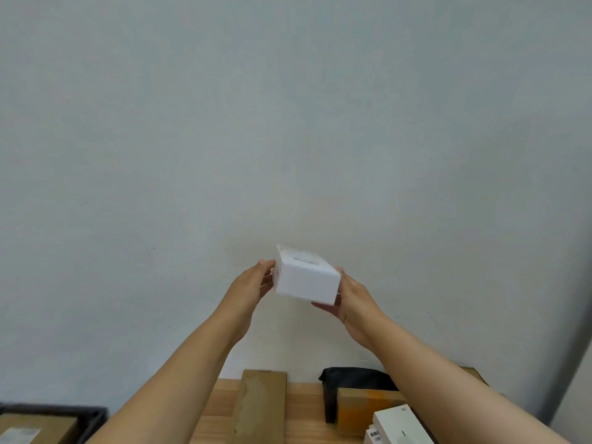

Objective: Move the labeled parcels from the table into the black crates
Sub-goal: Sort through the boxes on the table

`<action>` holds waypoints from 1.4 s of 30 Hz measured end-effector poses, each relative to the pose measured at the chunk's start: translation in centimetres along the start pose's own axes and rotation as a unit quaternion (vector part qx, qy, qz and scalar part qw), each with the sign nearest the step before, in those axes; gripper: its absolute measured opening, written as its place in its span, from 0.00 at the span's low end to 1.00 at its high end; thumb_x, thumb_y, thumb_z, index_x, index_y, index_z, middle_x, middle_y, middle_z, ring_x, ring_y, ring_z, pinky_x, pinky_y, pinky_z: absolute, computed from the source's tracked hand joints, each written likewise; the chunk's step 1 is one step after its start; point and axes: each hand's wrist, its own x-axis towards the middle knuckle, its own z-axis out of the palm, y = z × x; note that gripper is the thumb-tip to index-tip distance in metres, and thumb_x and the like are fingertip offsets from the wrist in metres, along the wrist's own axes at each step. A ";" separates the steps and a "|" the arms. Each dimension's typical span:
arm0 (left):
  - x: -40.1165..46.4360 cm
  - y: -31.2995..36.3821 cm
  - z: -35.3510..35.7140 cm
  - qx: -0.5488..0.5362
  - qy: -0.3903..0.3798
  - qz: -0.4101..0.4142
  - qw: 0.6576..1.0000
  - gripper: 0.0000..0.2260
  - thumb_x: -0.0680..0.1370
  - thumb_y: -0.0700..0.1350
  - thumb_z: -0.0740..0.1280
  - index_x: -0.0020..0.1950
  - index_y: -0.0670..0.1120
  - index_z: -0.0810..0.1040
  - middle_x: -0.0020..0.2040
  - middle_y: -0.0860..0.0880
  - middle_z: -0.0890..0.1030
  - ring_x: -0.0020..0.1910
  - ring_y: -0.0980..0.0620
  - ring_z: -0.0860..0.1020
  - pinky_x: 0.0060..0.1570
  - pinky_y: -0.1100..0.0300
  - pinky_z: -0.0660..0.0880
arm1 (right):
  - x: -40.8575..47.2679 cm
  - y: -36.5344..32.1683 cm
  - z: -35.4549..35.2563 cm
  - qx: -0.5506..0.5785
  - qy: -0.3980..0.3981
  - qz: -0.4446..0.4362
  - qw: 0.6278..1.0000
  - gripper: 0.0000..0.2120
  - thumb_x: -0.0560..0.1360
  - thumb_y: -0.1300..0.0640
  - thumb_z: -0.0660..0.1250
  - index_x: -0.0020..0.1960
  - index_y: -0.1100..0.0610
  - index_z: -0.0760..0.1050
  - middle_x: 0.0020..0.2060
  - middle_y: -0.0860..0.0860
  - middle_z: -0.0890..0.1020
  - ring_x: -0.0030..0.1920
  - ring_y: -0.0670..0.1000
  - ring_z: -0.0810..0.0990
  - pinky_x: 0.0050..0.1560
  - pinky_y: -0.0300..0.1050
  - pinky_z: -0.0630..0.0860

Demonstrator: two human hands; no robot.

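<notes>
A: Holding up a white box (307, 277) with both hands, tilted, in front of the pale wall (288, 123), well above the wooden table (307, 411). Grey lettering is showing on its top face, too blurred to read.

B: Grip?

A: Left hand (253, 283) is pressing its left end, right hand (350, 302) is cupping the lower right corner, fingers underneath.

B: Materials?

A: Smooth matte card, sharp edges. Below, a long brown cardboard parcel (262, 405) is lying on the grained tabletop, beside a black pouch (352, 378). A black crate (93, 418) at lower left is holding a labeled carton (35, 427); print unreadable.
</notes>
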 end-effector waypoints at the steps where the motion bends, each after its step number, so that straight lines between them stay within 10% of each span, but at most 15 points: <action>1: -0.1 0.2 0.1 -0.002 -0.003 0.000 1.000 0.17 0.83 0.51 0.51 0.56 0.55 0.80 0.57 0.55 0.81 0.59 0.56 0.77 0.66 0.57 0.68 | -0.1 0.0 0.0 0.011 -0.015 0.007 1.000 0.16 0.83 0.47 0.51 0.58 0.49 0.76 0.54 0.53 0.83 0.54 0.53 0.81 0.54 0.47 0.78; 9: -0.4 0.0 -0.2 -0.005 -0.029 0.032 0.999 0.18 0.79 0.38 0.61 0.64 0.58 0.74 0.58 0.54 0.81 0.54 0.54 0.81 0.51 0.60 0.76 | -0.7 -0.1 -0.7 -0.025 -0.053 -0.008 0.998 0.20 0.78 0.60 0.64 0.66 0.43 0.71 0.51 0.48 0.85 0.48 0.49 0.84 0.48 0.43 0.78; 15: -0.7 -0.3 0.2 0.008 -0.039 0.058 0.998 0.24 0.78 0.34 0.60 0.66 0.60 0.72 0.61 0.59 0.78 0.55 0.56 0.80 0.46 0.64 0.78 | -0.9 0.0 -1.1 -0.023 -0.040 -0.042 0.998 0.29 0.75 0.68 0.66 0.71 0.49 0.66 0.51 0.52 0.85 0.53 0.52 0.83 0.61 0.50 0.76; 42: -7.7 -6.1 -1.8 0.069 0.135 -0.042 0.988 0.33 0.73 0.27 0.54 0.65 0.61 0.73 0.59 0.63 0.79 0.59 0.62 0.77 0.54 0.63 0.76 | 0.2 8.8 2.5 -0.002 -0.182 0.060 0.982 0.26 0.71 0.73 0.68 0.63 0.52 0.73 0.52 0.49 0.83 0.49 0.47 0.84 0.50 0.44 0.81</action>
